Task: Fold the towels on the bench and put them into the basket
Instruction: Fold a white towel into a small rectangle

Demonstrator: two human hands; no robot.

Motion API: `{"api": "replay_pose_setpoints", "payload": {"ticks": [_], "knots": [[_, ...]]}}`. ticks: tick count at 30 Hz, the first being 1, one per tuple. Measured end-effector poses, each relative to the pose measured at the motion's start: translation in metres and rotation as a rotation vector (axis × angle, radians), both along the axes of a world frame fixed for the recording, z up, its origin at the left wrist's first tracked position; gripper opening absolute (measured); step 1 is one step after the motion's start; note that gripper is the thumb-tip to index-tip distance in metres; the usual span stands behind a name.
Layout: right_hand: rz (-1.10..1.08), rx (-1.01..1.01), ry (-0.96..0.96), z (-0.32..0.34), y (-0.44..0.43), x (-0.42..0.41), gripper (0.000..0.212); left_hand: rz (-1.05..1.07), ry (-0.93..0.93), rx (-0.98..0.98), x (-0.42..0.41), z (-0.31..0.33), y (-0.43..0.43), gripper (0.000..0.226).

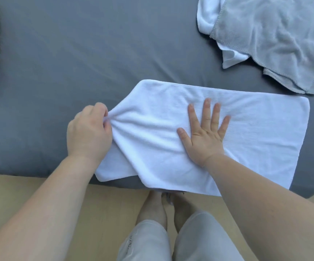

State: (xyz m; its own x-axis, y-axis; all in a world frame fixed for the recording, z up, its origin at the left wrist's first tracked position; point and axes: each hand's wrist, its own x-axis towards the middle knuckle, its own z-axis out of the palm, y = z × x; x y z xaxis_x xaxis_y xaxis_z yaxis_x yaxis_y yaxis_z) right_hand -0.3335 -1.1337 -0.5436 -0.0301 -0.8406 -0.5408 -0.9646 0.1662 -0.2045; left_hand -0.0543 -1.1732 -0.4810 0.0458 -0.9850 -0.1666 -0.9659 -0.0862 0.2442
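Towel-wise, a white rectangular terry towel (pixel 246 132) lies on the grey fabric-covered bench (pixel 77 53), near edge hanging just over the front. Left hand (pixel 88 132) has its fingers curled, pinching the bunched left end. Right hand (pixel 204 134) lies flat on the middle, fingers straight and spread. Far right: a crumpled grey towel (pixel 276 40) sits on another white one (pixel 206 17). Can't see the basket.

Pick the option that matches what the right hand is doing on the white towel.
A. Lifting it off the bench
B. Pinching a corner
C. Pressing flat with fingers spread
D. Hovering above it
C: the right hand lies palm-down, fingers spread, on the white towel.
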Motion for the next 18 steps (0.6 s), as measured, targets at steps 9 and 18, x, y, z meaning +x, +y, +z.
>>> {"api": "replay_pose_setpoints", "payload": {"ticks": [9, 18], "knots": [[0.015, 0.003, -0.061, 0.004, 0.000, -0.004, 0.073, 0.738, 0.313, 0.288, -0.004, 0.001, 0.012, 0.049], [0.003, -0.024, -0.043, 0.002, 0.002, -0.002, 0.073, 1.204, 0.854, 0.467, -0.012, 0.005, 0.005, 0.050]]}}
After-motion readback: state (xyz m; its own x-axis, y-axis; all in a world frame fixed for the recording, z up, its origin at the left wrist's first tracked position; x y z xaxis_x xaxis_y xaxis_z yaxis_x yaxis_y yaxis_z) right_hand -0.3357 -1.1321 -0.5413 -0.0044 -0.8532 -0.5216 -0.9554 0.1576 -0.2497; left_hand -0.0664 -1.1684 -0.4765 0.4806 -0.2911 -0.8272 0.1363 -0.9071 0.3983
